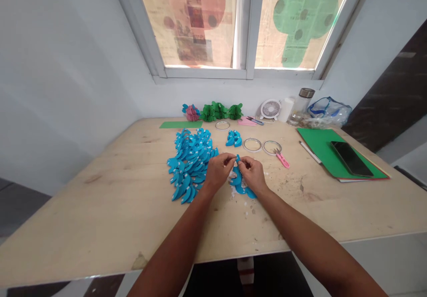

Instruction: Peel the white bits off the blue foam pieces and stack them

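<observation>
My left hand [219, 171] and my right hand [252, 172] meet over the table, fingers closed in a pinch on a small blue paper piece [238, 158] between them. Below my hands lie several more blue paper pieces [240, 187], partly covered by my fingers, with white scraps around them. Close by my left hand spreads a large heap of curved blue paper pieces [191, 161], many with small white spots. A smaller group of blue pieces [234, 138] sits just beyond my hands.
Tape rolls [252, 150] and pink-handled snips [282, 159] lie right of centre. A phone [352, 158] rests on green sheets [310, 139], beside a pen [310, 152]. Along the wall stand green paper shapes [219, 110], a small fan [270, 109] and a glass bottle [301, 106].
</observation>
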Tool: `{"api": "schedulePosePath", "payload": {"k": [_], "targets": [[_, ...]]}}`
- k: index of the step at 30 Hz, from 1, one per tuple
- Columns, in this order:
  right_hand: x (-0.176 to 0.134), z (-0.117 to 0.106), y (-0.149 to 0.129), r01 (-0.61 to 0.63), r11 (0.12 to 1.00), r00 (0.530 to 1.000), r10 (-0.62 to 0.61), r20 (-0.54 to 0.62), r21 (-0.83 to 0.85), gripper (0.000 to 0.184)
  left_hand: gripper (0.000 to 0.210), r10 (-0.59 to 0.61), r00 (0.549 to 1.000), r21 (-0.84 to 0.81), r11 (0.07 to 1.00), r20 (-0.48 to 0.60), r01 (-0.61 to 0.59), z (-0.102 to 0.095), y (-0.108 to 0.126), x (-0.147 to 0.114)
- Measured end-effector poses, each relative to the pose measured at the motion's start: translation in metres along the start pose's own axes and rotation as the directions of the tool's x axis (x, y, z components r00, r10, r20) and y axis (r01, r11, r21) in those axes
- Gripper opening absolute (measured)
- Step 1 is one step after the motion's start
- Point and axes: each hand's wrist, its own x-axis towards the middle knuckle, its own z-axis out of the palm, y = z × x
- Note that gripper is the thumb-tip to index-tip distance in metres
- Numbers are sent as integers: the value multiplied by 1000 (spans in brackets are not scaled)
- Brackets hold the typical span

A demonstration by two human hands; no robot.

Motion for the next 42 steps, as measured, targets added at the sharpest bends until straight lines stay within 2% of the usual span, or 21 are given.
{"api": "schedulePosePath", "payload": {"k": [11, 22, 30, 36, 42], "targets": [[0, 1, 2, -25, 999, 999, 24, 25, 33, 21, 13, 6, 1000, -29, 1000, 29, -5, -3, -7, 2], [1, 3, 3, -90, 985, 995, 84, 44, 147, 22, 16, 53, 998, 78, 995, 31, -55, -2, -6, 1], [3, 4, 1, -187, 923, 982, 178, 57, 336, 22, 10, -49, 993, 10, 999, -109, 51, -5, -5, 2], [6, -1, -1, -185, 883, 976, 217, -24, 431, 20, 15, -95, 995, -59, 994, -2, 95, -3, -11, 4], [9, -5, -3, -160, 884, 975, 212, -72, 439, 18, 25, -157, 987, -73, 985, 19, 158, -6, -3, 3]]}}
